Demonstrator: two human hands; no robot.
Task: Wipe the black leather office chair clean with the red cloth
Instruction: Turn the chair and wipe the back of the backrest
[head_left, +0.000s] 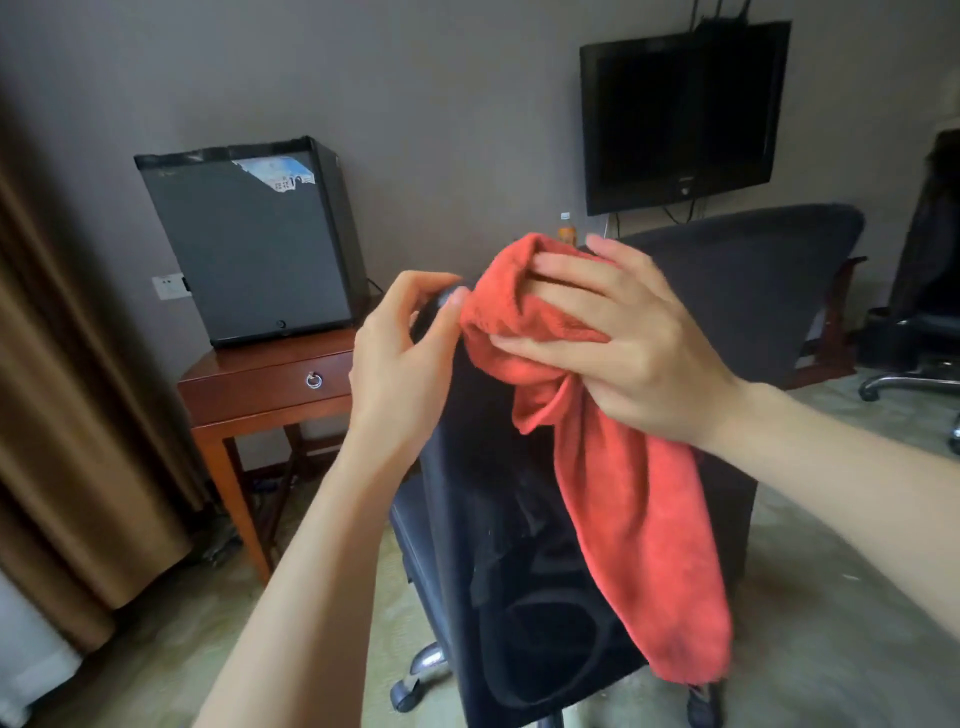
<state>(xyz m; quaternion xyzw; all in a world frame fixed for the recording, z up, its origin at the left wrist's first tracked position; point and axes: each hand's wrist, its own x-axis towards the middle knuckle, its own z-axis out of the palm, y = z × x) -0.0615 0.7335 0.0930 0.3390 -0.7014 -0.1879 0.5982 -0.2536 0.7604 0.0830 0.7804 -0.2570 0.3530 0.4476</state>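
You stand behind the chair (467, 545), which is near you in the middle, its back turned to you. The cloth (639, 519) lies over the top edge of the back, and its long end hangs down the near side. Your left hand (400, 353) grips the top left corner of the back with curled fingers, its fingertips touching the edge of the cloth. Your right hand (623, 332) lies on the cloth with the fingers stretched out and presses it on the top edge. To wipe well here, I think you should hold the chair firm with the left hand so it does not roll or turn, and gather the hanging end under the right palm, because a loose tail only drags. Then pull along the edge from left to right with even pressure. About writing: the fridge (249, 244) on the far left tabletop (260, 358) has a torn sticker (280, 174) with some characters, but I cannot read them. The TV (680, 114) has a small logo under the screen, too small to read.
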